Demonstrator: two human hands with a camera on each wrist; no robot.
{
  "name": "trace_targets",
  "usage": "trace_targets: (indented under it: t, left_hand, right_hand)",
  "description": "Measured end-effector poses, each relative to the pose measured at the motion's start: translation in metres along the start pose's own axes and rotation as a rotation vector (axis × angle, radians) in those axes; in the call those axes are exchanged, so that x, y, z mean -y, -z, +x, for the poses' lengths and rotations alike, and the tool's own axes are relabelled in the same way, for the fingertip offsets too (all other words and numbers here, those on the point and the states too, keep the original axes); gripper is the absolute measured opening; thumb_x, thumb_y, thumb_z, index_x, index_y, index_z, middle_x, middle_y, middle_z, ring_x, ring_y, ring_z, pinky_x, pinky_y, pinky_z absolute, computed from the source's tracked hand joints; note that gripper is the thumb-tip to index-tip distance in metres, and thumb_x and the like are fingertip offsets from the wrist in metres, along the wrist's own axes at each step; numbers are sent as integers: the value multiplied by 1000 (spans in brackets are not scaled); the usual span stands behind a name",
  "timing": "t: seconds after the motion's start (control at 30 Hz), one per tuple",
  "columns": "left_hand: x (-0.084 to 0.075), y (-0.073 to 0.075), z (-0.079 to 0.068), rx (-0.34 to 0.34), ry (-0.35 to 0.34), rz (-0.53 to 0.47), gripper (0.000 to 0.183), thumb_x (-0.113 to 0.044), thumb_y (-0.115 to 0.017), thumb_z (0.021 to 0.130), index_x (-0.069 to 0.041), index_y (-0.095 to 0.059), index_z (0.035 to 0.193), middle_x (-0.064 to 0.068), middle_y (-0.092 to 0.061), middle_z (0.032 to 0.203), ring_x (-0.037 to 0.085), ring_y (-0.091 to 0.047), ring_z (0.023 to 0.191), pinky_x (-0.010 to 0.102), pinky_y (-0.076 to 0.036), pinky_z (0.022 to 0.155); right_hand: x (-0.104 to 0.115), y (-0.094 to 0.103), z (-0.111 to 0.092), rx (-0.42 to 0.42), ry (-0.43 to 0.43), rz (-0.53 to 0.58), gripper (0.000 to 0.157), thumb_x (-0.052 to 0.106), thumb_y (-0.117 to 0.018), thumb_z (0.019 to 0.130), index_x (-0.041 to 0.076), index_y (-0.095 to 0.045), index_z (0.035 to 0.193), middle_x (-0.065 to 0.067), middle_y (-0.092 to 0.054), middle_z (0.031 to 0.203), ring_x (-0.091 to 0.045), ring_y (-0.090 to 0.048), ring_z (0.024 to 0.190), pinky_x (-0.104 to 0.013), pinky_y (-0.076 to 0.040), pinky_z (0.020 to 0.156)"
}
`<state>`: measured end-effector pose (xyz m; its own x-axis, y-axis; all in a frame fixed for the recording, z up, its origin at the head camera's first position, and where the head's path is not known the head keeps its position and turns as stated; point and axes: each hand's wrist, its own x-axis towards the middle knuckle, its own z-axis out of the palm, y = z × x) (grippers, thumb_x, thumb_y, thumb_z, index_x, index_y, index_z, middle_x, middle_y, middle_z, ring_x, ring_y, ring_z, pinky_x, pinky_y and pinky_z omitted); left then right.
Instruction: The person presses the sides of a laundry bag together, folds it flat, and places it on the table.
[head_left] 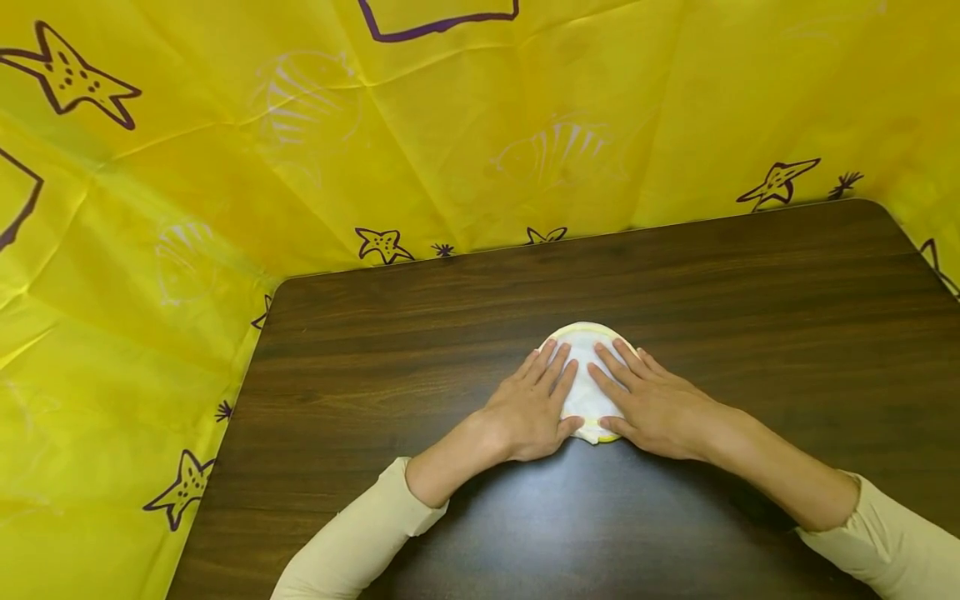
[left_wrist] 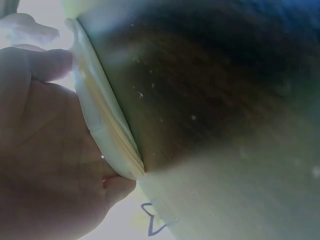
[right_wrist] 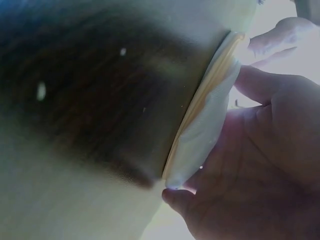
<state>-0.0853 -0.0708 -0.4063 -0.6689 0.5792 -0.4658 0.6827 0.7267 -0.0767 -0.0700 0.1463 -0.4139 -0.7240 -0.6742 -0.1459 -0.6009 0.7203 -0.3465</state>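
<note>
A rounded white cloth piece with yellow edging (head_left: 588, 402), perhaps a bib, lies flat on the dark table in the head view. My left hand (head_left: 531, 415) rests on its left side and my right hand (head_left: 660, 410) on its right side. The fingers of both hands are straight and spread, pointing away from me, with the thumbs near the cloth's front edge. From the left wrist, the cloth's layered edge (left_wrist: 102, 112) shows under the left palm (left_wrist: 45, 150). In the right wrist view, the edge looks folded or stacked beneath the right hand (right_wrist: 260, 160).
The dark wood-grain table (head_left: 390, 350) has rounded far corners. Behind it and along the left hangs a yellow sheet (head_left: 465, 125) printed with starfish and fish. Cream sleeves (head_left: 360, 533) cover my forearms partway.
</note>
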Motion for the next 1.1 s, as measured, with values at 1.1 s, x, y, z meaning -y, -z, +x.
trace_targets:
  t: [1.1]
  left_hand:
    - [13, 3, -15, -159, -20, -146, 73, -59, -31, 103, -18, -15, 161, 10, 7, 166, 33, 10, 151, 41, -7, 122]
  right_hand:
    - [2, 5, -6, -114, -28, -66, 70, 45, -59, 98, 6, -39, 153, -18, -21, 162, -43, -12, 149, -66, -16, 114]
